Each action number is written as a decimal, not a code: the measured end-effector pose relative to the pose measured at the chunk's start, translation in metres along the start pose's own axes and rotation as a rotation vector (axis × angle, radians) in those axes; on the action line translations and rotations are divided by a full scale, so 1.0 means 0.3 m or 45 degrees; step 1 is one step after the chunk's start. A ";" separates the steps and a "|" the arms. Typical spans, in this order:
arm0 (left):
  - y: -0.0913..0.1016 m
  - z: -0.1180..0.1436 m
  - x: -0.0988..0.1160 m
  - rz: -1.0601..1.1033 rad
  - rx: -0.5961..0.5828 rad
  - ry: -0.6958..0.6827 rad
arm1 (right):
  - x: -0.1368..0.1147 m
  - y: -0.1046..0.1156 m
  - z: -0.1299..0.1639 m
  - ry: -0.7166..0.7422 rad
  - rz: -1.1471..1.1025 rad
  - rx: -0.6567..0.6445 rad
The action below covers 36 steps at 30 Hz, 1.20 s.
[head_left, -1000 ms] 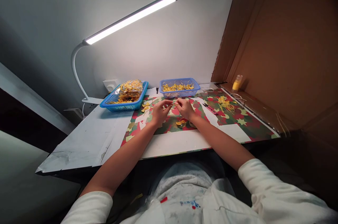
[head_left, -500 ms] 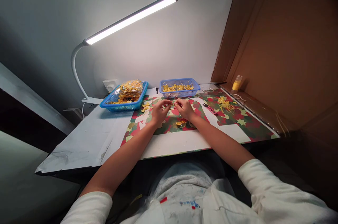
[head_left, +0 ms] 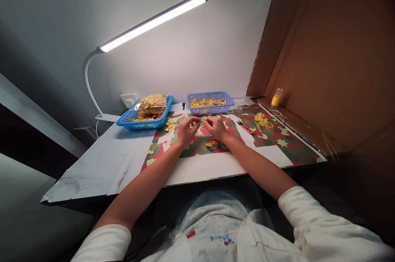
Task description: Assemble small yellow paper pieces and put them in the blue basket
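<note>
My left hand (head_left: 187, 131) and my right hand (head_left: 217, 128) meet above the middle of the patterned mat, fingertips pinched close together. Between them runs a thin yellow cord (head_left: 203, 122), gripped at both sides; its finer details are too small to make out. Just below my right hand, a gold ribbon bow (head_left: 211, 144) rests on a small round piece. To the left of my left hand lie some yellow ribbon pieces (head_left: 169, 125). Pink-handled thread snips (head_left: 246, 128) lie right of my right hand, and beyond them is a loose heap of yellow cords (head_left: 264, 122).
At the back left, a blue basket (head_left: 145, 126) holds gold pieces and a clear bag. A second, bluish-purple basket (head_left: 210, 110) with yellow pieces stands behind my hands. A lit lamp (head_left: 154, 21) hangs overhead. Cardboard (head_left: 324, 56) and a yellow bottle (head_left: 277, 97) are right.
</note>
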<state>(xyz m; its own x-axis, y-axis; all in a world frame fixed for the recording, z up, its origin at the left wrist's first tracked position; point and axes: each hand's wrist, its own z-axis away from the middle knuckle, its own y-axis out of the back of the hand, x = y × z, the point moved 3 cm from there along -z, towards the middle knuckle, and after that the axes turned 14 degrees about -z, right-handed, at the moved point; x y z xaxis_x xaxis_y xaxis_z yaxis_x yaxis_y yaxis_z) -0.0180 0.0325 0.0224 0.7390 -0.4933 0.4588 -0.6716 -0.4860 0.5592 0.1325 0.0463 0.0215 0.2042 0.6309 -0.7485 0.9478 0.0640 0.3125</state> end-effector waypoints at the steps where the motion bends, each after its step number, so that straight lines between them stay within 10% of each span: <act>1: 0.000 0.000 0.000 -0.004 0.000 -0.003 | 0.000 0.000 0.000 0.000 -0.004 -0.002; 36: 0.004 -0.013 -0.004 -0.361 -0.089 -0.387 | -0.003 0.006 0.001 -0.022 0.008 -0.115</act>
<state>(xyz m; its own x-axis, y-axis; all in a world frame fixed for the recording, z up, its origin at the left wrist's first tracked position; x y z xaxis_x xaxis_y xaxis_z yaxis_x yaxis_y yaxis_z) -0.0195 0.0354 0.0251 0.8376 -0.5427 0.0616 -0.4312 -0.5878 0.6845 0.1342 0.0456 0.0227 0.2152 0.6182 -0.7560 0.9207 0.1296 0.3681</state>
